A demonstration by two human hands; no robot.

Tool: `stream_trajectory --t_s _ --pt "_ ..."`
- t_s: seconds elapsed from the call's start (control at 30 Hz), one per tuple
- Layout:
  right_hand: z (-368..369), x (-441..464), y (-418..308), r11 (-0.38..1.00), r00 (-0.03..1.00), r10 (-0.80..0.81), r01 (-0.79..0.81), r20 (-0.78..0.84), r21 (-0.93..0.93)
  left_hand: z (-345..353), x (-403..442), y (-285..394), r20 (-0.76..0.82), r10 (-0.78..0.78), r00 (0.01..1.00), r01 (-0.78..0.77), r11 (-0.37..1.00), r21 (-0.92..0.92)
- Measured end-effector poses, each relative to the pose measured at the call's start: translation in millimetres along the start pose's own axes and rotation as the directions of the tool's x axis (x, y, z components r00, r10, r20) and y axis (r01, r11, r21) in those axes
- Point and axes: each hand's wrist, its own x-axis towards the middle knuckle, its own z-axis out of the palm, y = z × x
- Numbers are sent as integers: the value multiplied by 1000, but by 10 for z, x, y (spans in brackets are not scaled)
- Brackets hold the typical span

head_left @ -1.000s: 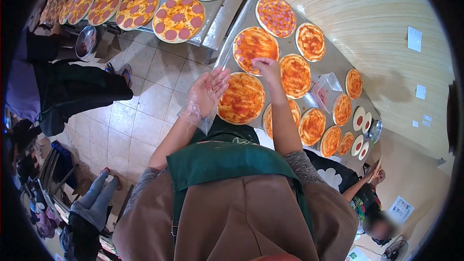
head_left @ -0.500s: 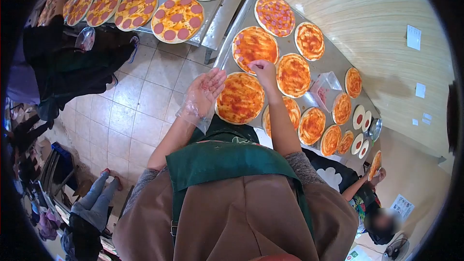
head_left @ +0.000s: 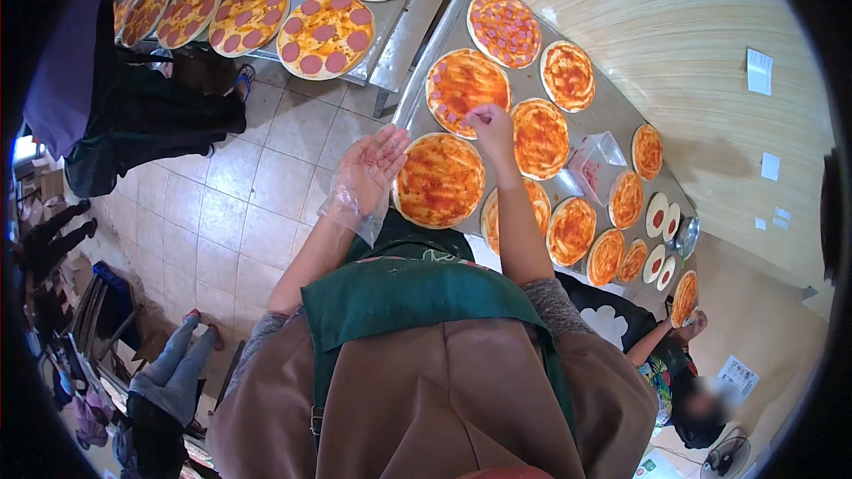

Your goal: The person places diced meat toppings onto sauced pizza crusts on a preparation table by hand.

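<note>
My left hand point(head_left: 368, 168) is palm up with the fingers stretched out, beside the near sauced pizza base point(head_left: 439, 179). Small reddish bits seem to lie on the palm, too small to make out. A clear plastic bag point(head_left: 355, 210) hangs around that wrist. My right hand point(head_left: 493, 129) is closed in a pinch at the lower right edge of another sauced pizza base point(head_left: 470, 80); whatever its fingertips hold is hidden. A few pink diced ham pieces point(head_left: 446, 113) lie along that base's lower left side.
A ham-topped pizza point(head_left: 504, 29) and several sauced bases share the metal table with a clear tub point(head_left: 596, 167) of pink pieces. Sausage-slice pizzas point(head_left: 327, 37) cover another table, where a person point(head_left: 115, 106) stands. At right, a co-worker holds a sauced base point(head_left: 684, 299).
My right hand has shifted slightly right and is still pinched. More pink pieces show at the base's lower left. The person at the upper left has stepped closer; the co-worker's base has tilted.
</note>
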Motion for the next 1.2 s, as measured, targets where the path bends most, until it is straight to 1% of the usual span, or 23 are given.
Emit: stream_trajectory --t_s 0.1,0.2,0.3,0.4,0.5,0.6,0.7,0.8,0.9,1.0,1.1,1.2 --pt "-131 -125 -72 940 981 -170 190 93 -282 -17 6 6 1 3 1000 -3 1000 -7" --pt "-114 -247 -198 826 960 -237 280 149 -490 -22 19 6 3 -2 1000 2 1000 -8" --pt "-56 -242 -150 826 967 -251 240 48 -511 -33 42 -1 7 -11 1000 11 1000 -11" --pt "-74 -247 -166 821 973 -217 227 81 -524 -29 41 -8 7 -13 1000 13 1000 -8" --pt "-87 -262 -187 786 963 -228 269 144 -557 -12 34 -6 -2 -18 1000 18 1000 9" --pt "-73 -289 -205 800 951 -304 291 65 -525 -21 21 -7 16 -14 1000 14 1000 15" --pt "-105 -336 -269 789 961 -254 271 110 -551 -23 14 -3 21 -15 1000 15 1000 0" --pt "-67 -350 -131 824 962 -255 267 94 -500 -21 14 -9 -1 -16 1000 16 1000 -18" --pt "-16 -332 -78 824 960 -272 264 59 -502 -42 20 -22 14 -11 1000 11 1000 -3" --pt "44 -326 -76 766 942 -330 305 61 -566 -26 4 -26 22 -29 999 30 999 -23" --pt "79 -315 -98 687 950 -295 286 104 -668 -24 -1 -36 17 -23 1000 24 1000 -5" --pt "90 -312 -117 678 945 -311 298 105 -672 -29 -7 -33 12 -27 1000 27 999 -18"
